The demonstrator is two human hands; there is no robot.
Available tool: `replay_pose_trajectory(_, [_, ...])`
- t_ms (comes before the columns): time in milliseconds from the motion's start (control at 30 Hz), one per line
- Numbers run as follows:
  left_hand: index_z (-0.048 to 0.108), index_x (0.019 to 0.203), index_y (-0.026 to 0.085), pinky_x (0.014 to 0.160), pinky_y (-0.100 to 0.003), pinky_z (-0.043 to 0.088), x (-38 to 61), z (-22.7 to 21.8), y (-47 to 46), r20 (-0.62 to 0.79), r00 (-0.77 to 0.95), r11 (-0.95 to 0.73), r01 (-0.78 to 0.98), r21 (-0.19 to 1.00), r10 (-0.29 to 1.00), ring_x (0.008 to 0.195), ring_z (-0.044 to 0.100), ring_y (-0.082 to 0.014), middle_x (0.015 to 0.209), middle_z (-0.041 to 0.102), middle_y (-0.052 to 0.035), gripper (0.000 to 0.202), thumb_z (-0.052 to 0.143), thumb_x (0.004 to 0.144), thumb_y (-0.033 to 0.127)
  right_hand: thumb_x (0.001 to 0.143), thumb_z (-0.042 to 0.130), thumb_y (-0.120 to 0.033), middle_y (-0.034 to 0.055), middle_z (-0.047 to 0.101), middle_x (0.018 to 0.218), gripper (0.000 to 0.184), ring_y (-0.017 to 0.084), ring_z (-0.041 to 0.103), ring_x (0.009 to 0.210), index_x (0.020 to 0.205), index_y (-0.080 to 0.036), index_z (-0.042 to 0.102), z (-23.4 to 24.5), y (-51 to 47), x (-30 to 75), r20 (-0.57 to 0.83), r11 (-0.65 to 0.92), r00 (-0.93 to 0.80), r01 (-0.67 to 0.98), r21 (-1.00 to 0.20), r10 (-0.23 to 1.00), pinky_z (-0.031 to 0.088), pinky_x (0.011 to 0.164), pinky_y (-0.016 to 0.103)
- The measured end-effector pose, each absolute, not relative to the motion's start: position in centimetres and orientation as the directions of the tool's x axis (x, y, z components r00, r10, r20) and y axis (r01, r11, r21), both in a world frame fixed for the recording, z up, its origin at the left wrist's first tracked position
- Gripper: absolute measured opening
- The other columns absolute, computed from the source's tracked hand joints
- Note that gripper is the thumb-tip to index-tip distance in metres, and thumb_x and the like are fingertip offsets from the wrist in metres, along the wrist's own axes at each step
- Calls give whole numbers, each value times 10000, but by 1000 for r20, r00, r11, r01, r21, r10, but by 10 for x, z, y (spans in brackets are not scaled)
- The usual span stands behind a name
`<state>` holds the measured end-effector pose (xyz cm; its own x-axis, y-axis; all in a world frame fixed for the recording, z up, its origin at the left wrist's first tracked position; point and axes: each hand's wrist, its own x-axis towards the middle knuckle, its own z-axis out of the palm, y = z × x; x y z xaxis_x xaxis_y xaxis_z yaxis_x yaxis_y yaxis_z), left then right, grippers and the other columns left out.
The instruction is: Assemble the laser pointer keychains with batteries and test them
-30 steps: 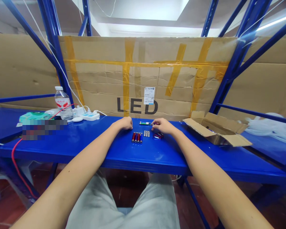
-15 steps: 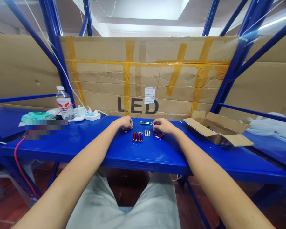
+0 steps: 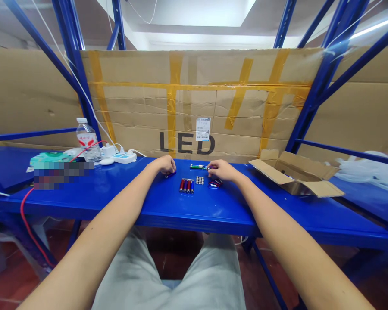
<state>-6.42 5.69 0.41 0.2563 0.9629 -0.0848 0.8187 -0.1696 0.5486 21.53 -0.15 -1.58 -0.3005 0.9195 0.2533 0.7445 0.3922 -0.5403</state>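
Hands are both lying out on the blue bench (image 3: 116, 202), arms stretching forward from the lap. I'm taking the row of four red and blue batteries (image 3: 186, 186) as the middle of the clock, with 12 pointing away from the person.

The left hand (image 3: 165, 165) is sitting at about 10 o'clock, curling into a loose fist, and a small dark piece (image 3: 170, 174) is poking out from under its fingers. That grip is looking pretty closed, but I honestly can't tell whether it's pinching the piece or just covering it.

The right hand (image 3: 222, 170) is resting at about 2 o'clock. Its fingertips are bunching together right at the 3 o'clock end of a thin green tube (image 3: 198, 166), which is lying flat on the bench between 12 and 1 o'clock of the batteries. Whether that grip is actually squeezing the tube, I can't tell either.

Silver button cells (image 3: 199, 180) are sitting in a little cluster just beside the batteries at 2 o'clock. A small heap of red and blue bits (image 3: 215, 183) is lying at 3 o'clock, right by the right wrist.

Further out at 3 o'clock an open cardboard box (image 3: 295, 174) is sitting on the bench. Out around 10 o'clock a water bottle (image 3: 86, 140) is standing near a white power strip (image 3: 124, 157). A big taped cardboard sheet (image 3: 194, 86) reading LED is standing along the back at 12.
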Motion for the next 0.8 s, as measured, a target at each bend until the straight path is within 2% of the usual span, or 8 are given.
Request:
replay_pose_trajectory(200, [687, 644, 142, 596, -273, 513, -64, 5, 53, -228, 338, -112, 746, 656, 913, 515, 590, -132, 555, 639, -24, 111, 751, 591, 68, 811, 574, -119, 53, 750, 800, 182, 154, 642, 704, 970, -136, 661, -16, -1, 216, 249, 390, -301, 740, -548, 921, 449, 632, 236])
replay_pose_trajectory(400, [694, 693, 131, 649, -289, 541, -64, 10, 42, -398, 509, -79, 685, 724, 763, 592, 646, -153, 640, 686, -62, 117, 759, 600, 104, 810, 575, -125, 52, 750, 794, 180, 156, 643, 700, 966, -139, 663, -17, 0, 217, 254, 398, -307, 747, -532, 917, 450, 636, 237])
replay_pose_trajectory(800, [566, 617, 147, 684, -338, 563, -58, 10, 34, -436, 553, -75, 676, 733, 710, 623, 679, -181, 638, 682, -63, 210, 771, 590, 110, 793, 564, -122, 54, 745, 783, 211, 161, 646, 695, 973, -143, 673, -15, -3, 215, 242, 381, -297, 765, -519, 924, 455, 624, 239])
